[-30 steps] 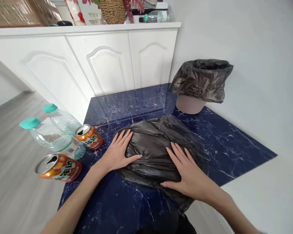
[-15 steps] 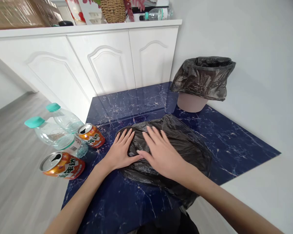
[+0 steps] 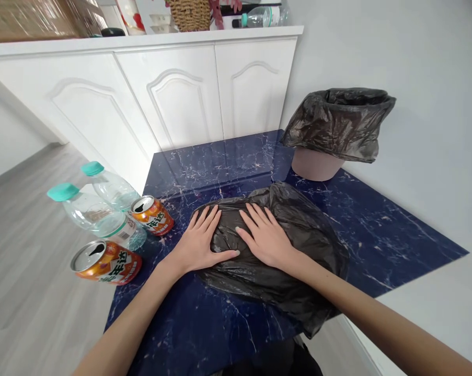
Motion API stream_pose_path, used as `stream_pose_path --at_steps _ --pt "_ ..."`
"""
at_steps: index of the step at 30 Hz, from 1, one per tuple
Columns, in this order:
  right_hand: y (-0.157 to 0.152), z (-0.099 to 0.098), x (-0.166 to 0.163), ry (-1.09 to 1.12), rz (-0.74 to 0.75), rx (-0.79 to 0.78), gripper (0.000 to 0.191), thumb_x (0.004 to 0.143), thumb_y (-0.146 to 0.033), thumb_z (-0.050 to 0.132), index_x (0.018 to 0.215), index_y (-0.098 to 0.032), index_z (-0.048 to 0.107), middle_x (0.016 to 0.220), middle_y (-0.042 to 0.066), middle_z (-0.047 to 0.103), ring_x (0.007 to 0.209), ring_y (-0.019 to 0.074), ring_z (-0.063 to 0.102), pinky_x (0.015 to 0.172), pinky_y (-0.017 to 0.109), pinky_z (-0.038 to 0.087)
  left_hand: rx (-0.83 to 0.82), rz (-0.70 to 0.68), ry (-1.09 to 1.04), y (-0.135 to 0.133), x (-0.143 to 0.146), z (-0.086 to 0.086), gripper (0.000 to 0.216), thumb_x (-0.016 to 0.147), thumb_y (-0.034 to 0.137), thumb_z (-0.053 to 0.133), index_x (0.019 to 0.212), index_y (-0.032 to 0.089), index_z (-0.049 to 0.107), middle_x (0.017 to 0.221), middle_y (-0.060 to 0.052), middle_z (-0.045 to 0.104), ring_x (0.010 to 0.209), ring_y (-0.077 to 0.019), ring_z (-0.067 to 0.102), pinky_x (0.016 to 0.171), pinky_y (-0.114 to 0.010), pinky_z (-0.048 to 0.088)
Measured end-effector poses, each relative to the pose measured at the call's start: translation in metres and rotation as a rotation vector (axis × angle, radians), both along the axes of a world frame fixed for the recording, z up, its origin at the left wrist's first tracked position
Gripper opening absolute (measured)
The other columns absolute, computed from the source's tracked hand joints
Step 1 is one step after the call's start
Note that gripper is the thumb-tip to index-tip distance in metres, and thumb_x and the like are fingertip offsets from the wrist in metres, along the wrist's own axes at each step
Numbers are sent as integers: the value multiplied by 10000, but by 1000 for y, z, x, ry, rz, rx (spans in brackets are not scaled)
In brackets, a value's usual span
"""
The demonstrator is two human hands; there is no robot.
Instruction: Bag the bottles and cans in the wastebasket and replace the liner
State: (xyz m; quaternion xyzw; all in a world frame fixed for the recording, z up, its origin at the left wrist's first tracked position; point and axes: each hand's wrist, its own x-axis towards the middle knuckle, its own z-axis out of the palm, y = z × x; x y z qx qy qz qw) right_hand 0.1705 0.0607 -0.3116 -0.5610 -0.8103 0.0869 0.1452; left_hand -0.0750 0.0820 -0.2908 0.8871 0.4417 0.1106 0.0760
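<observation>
A crumpled black plastic bag lies spread on a dark blue marbled mat on the floor. My left hand rests flat on the bag's left end, fingers stretched out. My right hand lies flat beside it, palm down on the bag's middle, fingers spread. Neither hand grips anything.
A small pink bin lined with a black bag stands at the mat's far right. Left of the mat lie two clear bottles with teal caps and two orange cans. White cabinets stand behind.
My right hand has slid left across the bag, from its right side to the middle beside my left hand. The left hand stayed put.
</observation>
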Motion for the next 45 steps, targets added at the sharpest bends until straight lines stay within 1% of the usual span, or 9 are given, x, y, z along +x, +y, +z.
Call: stream_pose_path --at_steps 13,17,19,22,26,33,37,41,45 --pt "-3 -22 91 -110 -226 40 769 1119 -575 215 1680 -75 381 1766 176 302 1650 338 265 1353 540 181 -43 1 4 -1 -1 2 1169 850 864 620 1730 194 242 1786 -148 239 1675 -394 144 1368 -601 71" --pt "-19 -10 90 -43 -266 16 770 1124 -552 251 1673 -26 369 1770 232 255 1665 378 189 1348 567 188 -56 33 -6 4 -3 -3 781 1078 681 349 1710 224 316 1780 -97 281 1680 -322 164 1371 -575 94" --pt "-39 8 78 24 -178 -3 782 1122 -582 284 1682 -41 355 1787 204 214 1677 356 145 1358 555 176 -46 40 -8 6 -3 -6 664 1132 561 235 1697 233 352 1772 -78 308 1679 -294 178 1372 -564 112" --pt "-78 40 57 68 205 -72 788 1097 -629 412 1739 -206 243 1815 73 136 1688 288 96 1370 527 161 17 23 16 6 -4 -10 693 1120 590 303 1698 210 349 1772 -98 305 1678 -320 173 1369 -578 130" --pt "-120 53 45 19 463 -62 945 1009 -588 653 1751 -242 181 1802 84 169 1671 363 149 1330 616 271 50 14 62 6 -5 -12 746 1103 630 353 1712 201 305 1781 -112 278 1678 -337 166 1366 -596 162" --pt "-133 23 80 36 283 148 505 1041 -147 486 1529 -216 597 1624 73 558 1466 296 584 1205 507 529 40 -90 -163 2 1 13 587 1088 505 520 1609 237 485 1696 -114 471 1599 -310 401 1332 -553 306" --pt "-128 41 94 240 126 -14 333 1104 -292 467 1281 -279 749 1253 24 816 1094 240 806 923 339 672 -243 -237 -400 -7 8 39 425 1025 527 631 1343 255 705 1390 -80 738 1289 -273 692 1145 -434 522" --pt "-122 68 101 377 -74 -179 375 1108 -490 489 1228 -280 775 898 3 823 710 203 758 593 272 586 -510 -361 -495 -11 6 51 699 832 702 784 1355 244 708 1369 -103 740 1247 -336 704 1100 -452 537" --pt "-106 84 118 490 -214 -211 455 1040 -627 563 1202 -261 778 899 17 807 776 222 742 614 267 571 -542 -278 -479 -12 6 52 710 776 606 884 1361 250 698 1343 -83 755 1224 -320 716 1081 -418 543"
